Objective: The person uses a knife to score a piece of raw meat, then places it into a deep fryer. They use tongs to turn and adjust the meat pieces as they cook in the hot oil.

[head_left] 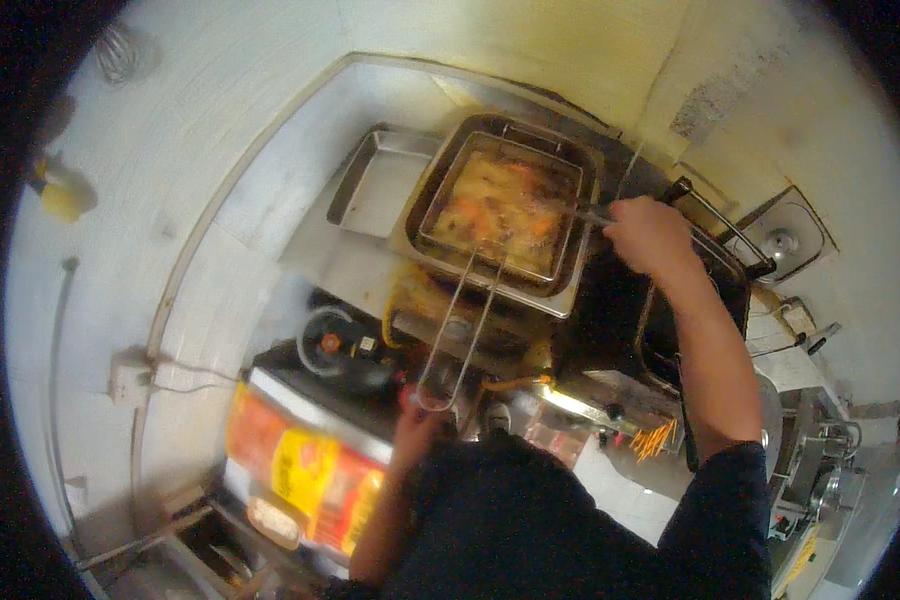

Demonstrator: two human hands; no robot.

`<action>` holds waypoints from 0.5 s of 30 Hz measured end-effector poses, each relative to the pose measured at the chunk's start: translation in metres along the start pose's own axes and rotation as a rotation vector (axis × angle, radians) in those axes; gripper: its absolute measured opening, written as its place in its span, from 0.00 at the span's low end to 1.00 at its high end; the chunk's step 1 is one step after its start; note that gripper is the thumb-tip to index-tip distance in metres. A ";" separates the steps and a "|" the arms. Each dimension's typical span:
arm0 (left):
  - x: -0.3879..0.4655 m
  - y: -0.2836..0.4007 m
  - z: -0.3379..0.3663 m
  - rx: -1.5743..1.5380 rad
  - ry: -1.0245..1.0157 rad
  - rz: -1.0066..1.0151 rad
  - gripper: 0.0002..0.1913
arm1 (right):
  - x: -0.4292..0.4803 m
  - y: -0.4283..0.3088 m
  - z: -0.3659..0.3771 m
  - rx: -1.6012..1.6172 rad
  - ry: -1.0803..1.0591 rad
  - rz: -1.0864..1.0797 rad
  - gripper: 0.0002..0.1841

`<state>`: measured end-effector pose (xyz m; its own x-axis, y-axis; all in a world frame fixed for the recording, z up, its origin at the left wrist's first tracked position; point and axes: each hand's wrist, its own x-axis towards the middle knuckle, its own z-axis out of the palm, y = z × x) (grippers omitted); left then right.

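Observation:
A wire fry basket [570, 251] sits in a deep fryer [414, 217], and pieces of food [495, 202] lie in foamy, bubbling oil inside it. My right hand [651, 234] is closed around the handle of a metal utensil [591, 214], which reaches over the basket's right side. The utensil's far end is blurred among the food. Toward my body runs the basket's long wire handle [461, 330]. By the end of that handle is my left hand [420, 426], beside something blurred and red; whether its fingers grip the handle is unclear.
Left of the fryer stands a shallow metal tray [390, 184]. A dark, black-handled pan [656, 330] is to the right, below my forearm. Nearer on the left are a gas regulator with hose [330, 343] and a red-and-yellow printed box [300, 465]. A whisk [114, 54] hangs on the wall.

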<state>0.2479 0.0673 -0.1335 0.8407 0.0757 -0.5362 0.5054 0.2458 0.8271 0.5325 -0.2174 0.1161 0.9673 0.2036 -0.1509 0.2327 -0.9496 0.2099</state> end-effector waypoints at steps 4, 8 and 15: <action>0.001 -0.001 0.004 0.047 -0.041 0.048 0.10 | -0.022 -0.010 -0.018 0.078 -0.019 -0.097 0.14; 0.002 0.004 0.001 0.054 -0.007 -0.001 0.10 | -0.039 0.019 -0.029 0.186 0.007 -0.041 0.13; -0.001 -0.017 -0.012 0.009 0.031 0.084 0.14 | -0.043 0.044 0.008 0.260 0.051 -0.110 0.16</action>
<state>0.2361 0.0748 -0.1487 0.8741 0.1255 -0.4693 0.4347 0.2289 0.8710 0.5001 -0.2704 0.1241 0.9429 0.3147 -0.1089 0.3096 -0.9489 -0.0611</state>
